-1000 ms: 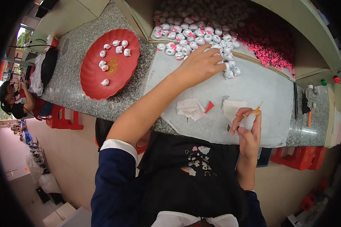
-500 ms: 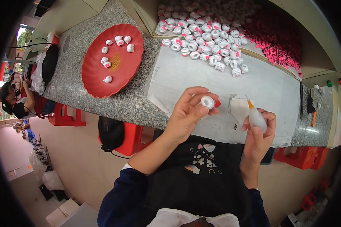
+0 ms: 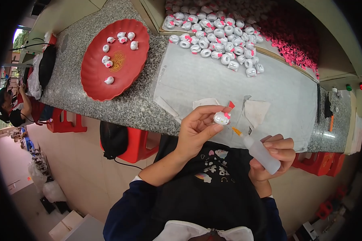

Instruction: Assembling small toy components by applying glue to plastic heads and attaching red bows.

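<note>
Beads (image 3: 220, 119): left hand (image 3: 198, 131) one, plate (image 3: 128, 71) nine; right hand (image 3: 284, 154), one bottle (image 3: 262, 152)

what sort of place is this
Probably a small workshop or assembly room: many matching white pieces heaped together, a mound of pink parts, and a co-worker seated further along the counter.

"How are you holding your left arm?"
"My left forearm (image 3: 161, 170) slants up and to the right. My left hand (image 3: 194, 134) is set in a pinch, forefinger (image 3: 208, 109) above, thumb (image 3: 211, 130) below."
"And the right?"
"My right forearm (image 3: 263, 188) stands nearer upright. My right hand (image 3: 275, 154) has its fingers (image 3: 284, 143) curled in a grip, near the left but apart."
</note>
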### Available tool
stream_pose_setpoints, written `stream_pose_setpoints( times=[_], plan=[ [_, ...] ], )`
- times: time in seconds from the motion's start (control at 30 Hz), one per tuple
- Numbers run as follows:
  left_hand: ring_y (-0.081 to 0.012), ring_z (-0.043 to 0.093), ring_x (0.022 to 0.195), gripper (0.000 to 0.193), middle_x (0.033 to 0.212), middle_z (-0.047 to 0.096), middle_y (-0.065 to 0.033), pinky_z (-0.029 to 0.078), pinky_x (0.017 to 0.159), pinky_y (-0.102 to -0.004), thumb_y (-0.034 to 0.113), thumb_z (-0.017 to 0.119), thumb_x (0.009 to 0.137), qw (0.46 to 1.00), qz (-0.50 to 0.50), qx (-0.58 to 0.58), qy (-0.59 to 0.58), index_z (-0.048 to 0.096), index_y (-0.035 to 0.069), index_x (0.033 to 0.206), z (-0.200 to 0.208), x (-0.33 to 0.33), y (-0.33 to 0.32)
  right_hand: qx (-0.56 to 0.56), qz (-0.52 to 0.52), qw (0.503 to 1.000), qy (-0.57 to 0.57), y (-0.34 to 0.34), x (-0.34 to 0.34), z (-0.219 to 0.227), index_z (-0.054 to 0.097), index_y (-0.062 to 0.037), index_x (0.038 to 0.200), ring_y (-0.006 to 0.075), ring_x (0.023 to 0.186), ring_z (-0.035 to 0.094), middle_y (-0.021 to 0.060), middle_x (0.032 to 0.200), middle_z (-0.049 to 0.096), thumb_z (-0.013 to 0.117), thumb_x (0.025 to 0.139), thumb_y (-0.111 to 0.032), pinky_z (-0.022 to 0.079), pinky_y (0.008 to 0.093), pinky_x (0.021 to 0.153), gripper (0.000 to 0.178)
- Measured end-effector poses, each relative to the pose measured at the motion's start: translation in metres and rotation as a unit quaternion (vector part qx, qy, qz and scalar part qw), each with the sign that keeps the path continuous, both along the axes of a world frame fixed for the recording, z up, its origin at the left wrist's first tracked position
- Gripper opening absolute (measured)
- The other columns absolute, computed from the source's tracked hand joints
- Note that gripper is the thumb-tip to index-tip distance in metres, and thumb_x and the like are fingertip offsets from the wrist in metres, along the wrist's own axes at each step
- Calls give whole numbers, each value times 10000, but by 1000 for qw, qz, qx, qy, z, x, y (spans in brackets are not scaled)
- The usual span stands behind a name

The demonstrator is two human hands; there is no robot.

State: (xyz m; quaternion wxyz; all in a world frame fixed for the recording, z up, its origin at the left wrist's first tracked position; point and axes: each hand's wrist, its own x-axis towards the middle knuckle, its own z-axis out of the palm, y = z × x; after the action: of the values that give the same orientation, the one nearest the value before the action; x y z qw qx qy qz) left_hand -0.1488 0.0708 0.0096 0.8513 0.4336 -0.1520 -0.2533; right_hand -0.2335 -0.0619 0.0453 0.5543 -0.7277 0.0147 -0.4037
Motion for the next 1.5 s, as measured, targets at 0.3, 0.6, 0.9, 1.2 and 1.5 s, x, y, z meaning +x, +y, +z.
stream_pose_setpoints(
  times=[0.3,0.6,0.9,1.2,1.5],
  plan=[
    [-196,510,940,351,1037,487,-160,415,831,-338,-40,509,730,1000,-3,1,15,416,-17,1067,3,0,0,-39,36,998,-27,0,1,2,418,-85,795,120,551,455,41,745,454,739,580,-220,416,220,489,410],
    [-193,508,944,352,1041,489,-155,412,833,-335,-35,513,732,1000,-7,2,12,414,-21,1069,2,-1,1,-38,51,998,-15,-2,-1,3,426,-82,787,117,542,448,41,737,453,749,568,-210,408,220,483,411],
    [-199,511,944,348,1042,490,-159,412,831,-329,-40,509,733,1000,-22,1,21,414,-26,1067,1,-2,1,-40,30,998,-33,-1,1,1,424,-85,792,114,547,441,40,747,448,745,576,-205,395,216,478,405],
    [-163,478,976,357,1046,501,-135,379,836,-265,-78,501,731,1000,-29,-2,1,435,-27,1078,0,-3,2,-31,45,998,-30,1,1,1,421,-85,789,119,554,445,42,752,449,749,570,-203,403,217,484,412],
    [-187,475,969,342,1054,501,-121,369,825,-280,-82,542,688,971,38,116,-207,505,-16,1021,-1,1,3,-47,75,996,-11,0,1,4,422,-81,805,122,552,447,48,751,451,745,576,-191,406,221,489,410]
  ],
)
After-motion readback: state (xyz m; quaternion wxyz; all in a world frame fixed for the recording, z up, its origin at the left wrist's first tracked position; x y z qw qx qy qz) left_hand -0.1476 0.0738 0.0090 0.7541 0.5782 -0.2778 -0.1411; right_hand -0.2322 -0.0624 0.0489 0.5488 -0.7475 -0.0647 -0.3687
